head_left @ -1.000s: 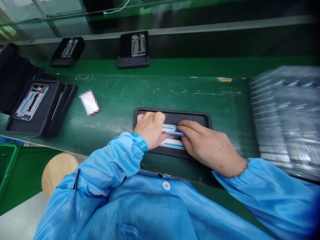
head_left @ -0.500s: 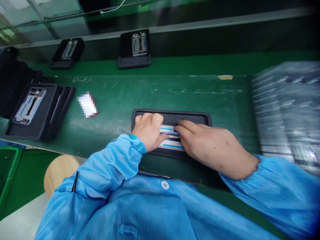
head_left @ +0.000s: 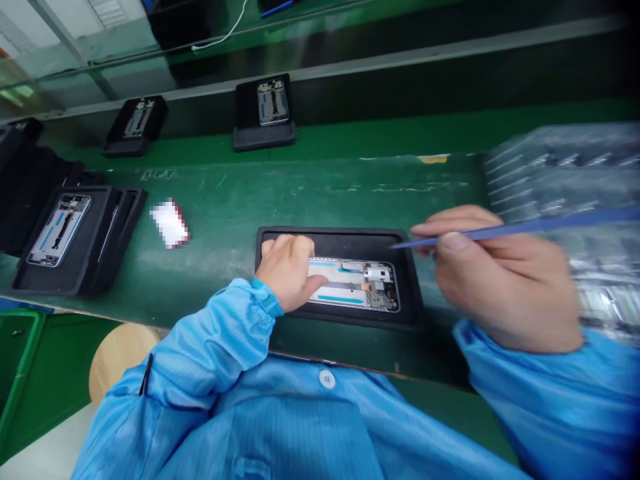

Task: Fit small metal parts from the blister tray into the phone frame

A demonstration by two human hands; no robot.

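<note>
An opened phone [head_left: 345, 287] with blue strips and a circuit board at its right end lies in a black tray [head_left: 340, 239]. My left hand [head_left: 289, 272] grips the phone's left end, thumb on its face and fingers curled at the tray's left side. Right of the tray, my right hand [head_left: 500, 280] pinches a thin blue pointed tool [head_left: 530, 227] between thumb and fingers. The tool's tip is over the tray's upper right part, apart from the phone.
Black trays with a phone [head_left: 60, 230] are stacked at the left. Two more trays [head_left: 265, 137] [head_left: 125, 145] with phones stand at the back. Clear plastic trays [head_left: 565, 167] are piled at the right. A blurred white item [head_left: 170, 223] lies left of centre.
My right hand has moved right, off the phone, and the blue tool now shows in it. The phone's circuit board end is uncovered. My left hand stays on the phone.
</note>
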